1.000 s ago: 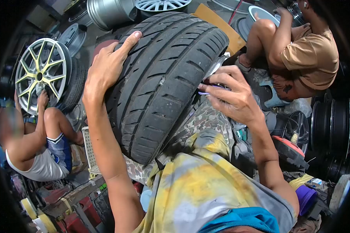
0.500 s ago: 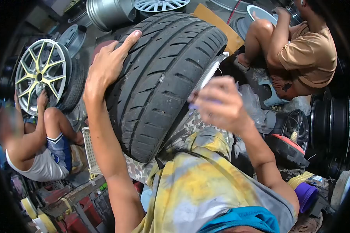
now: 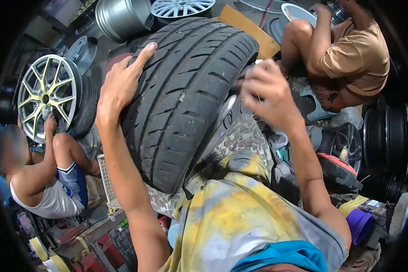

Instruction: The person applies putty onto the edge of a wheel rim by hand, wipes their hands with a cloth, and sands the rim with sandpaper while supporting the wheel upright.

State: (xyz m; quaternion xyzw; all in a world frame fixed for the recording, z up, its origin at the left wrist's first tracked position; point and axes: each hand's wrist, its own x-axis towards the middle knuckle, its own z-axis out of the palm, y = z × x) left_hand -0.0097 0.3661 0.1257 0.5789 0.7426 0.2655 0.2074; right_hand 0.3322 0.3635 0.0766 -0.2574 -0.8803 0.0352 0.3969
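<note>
A black tire (image 3: 181,99) stands upright against my camouflage-covered legs (image 3: 240,136), its tread facing me. My left hand (image 3: 124,84) rests spread on the tire's upper left side, thumb on the tread. Beside the tire's right edge is my right hand (image 3: 265,88), blurred, with its fingers curled; what they hold, if anything, is too smeared to tell. Part of a pale rim edge (image 3: 226,109) shows along the tire's right side, below that hand.
At the left a person (image 3: 50,186) touches a yellow-and-silver wheel (image 3: 45,97). Another person (image 3: 356,59) sits at the upper right. Silver rims (image 3: 122,18) and cardboard (image 3: 249,31) lie beyond the tire. Black rims (image 3: 376,140) stand at the right, near a purple roll (image 3: 360,224).
My right hand dropped along the tire's right edge, then rose back up beside it. The tire has shifted slightly left in view. My left hand stays on the tread.
</note>
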